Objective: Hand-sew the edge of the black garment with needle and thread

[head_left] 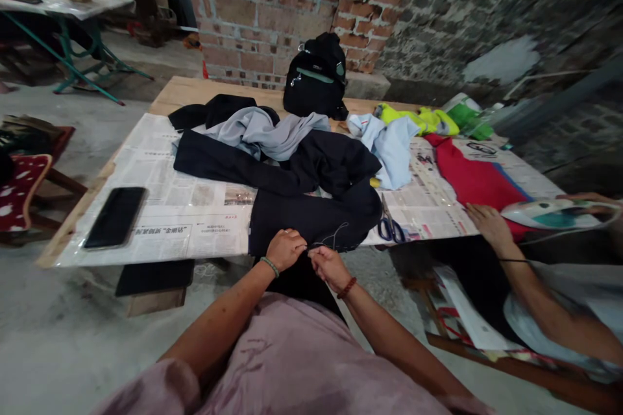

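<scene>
Black trousers [311, 211] lie across the table's front edge, with one leg end near me. My left hand [287, 250] pinches the cloth at its near edge. Close beside it on the right, my right hand [329, 267] has its thumb and fingertips pressed together at the same edge. What sits between those fingertips is too small to make out. A pale thread [335, 232] loops over the dark cloth just above my right hand. Dark-handled scissors [390, 227] lie on the newspaper to the right of the trousers.
Newspaper [160, 175] covers the wooden table. A phone [115, 218] lies left; grey cloth [263, 130] and a black backpack [316, 81] are behind. At right, a co-worker's hand [487, 224] rests on red cloth [467, 172] beside an iron [545, 214]. Light-blue cloth [389, 142] lies between.
</scene>
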The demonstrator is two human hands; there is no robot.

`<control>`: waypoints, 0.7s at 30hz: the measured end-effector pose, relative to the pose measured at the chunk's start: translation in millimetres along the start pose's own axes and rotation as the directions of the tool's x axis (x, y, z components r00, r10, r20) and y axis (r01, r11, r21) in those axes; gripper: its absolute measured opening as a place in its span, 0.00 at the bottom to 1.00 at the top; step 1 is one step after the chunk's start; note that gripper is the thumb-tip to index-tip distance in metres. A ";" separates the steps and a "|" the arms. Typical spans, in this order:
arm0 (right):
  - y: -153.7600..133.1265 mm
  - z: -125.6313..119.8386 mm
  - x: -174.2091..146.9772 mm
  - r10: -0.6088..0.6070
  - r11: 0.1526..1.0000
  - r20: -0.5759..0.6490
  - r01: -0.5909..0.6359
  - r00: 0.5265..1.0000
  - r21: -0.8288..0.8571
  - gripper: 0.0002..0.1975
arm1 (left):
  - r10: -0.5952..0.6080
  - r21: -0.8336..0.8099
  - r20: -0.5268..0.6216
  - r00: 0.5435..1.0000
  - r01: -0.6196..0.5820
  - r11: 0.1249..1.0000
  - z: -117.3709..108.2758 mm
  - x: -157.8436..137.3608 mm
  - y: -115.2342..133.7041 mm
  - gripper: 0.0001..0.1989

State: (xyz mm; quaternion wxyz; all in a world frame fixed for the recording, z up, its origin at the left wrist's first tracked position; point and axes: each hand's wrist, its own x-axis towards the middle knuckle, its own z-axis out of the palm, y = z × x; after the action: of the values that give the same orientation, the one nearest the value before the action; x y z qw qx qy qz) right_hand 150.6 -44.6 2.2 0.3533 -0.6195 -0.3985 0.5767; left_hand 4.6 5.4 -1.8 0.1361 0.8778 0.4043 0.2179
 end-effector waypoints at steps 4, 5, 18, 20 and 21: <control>8.7 1.7 4.2 -0.011 1.000 0.023 0.011 1.000 0.001 0.11 | 0.046 -0.013 0.023 0.999 -0.045 0.999 -3.6 -0.4 0.3 0.09; 10.1 1.9 5.4 -0.009 1.000 0.024 0.010 1.000 -0.008 0.11 | 0.054 -0.014 0.025 0.998 -0.054 0.998 -4.4 -0.6 0.5 0.09; 10.2 2.2 5.9 -0.004 0.989 0.045 0.010 0.999 -0.150 0.10 | 0.088 0.013 0.025 0.996 -0.088 0.996 -6.6 -0.6 1.4 0.09; 10.8 3.1 5.9 0.002 1.000 0.030 -0.001 1.000 -0.031 0.11 | 0.091 0.017 0.029 0.995 -0.092 0.996 -7.3 -0.7 1.5 0.08; 11.1 3.4 5.9 -0.002 1.000 0.017 0.002 1.000 0.030 0.12 | 0.095 0.018 0.031 0.995 -0.096 0.995 -7.6 -0.8 1.5 0.08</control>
State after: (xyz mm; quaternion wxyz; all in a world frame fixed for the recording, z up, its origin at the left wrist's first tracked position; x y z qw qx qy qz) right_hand 148.2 -44.2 -10.6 0.3595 -0.6088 -0.3936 0.5875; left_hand 1.3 4.4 5.2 0.1231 0.9006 0.3618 0.2071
